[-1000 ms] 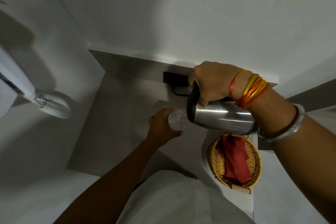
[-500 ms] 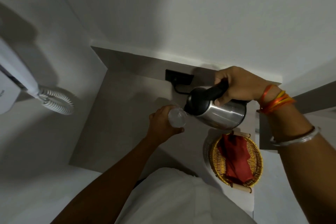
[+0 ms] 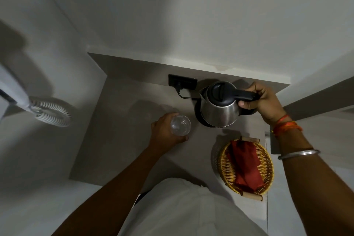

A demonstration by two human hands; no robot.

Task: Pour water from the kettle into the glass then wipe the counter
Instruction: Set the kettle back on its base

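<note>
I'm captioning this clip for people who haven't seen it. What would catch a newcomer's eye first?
The shiny steel kettle near the back wall, its black handle gripped by the right hand. Next, the clear glass held by the left hand just left of it. Then the red cloth in the wicker basket at the counter's front right.

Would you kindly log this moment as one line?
phase: pour done | right hand: kettle upright over base | left hand: holding glass | cloth: in basket

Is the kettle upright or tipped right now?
Upright: the kettle shows its lid facing up, over its black base, with the right hand on the handle.
</note>
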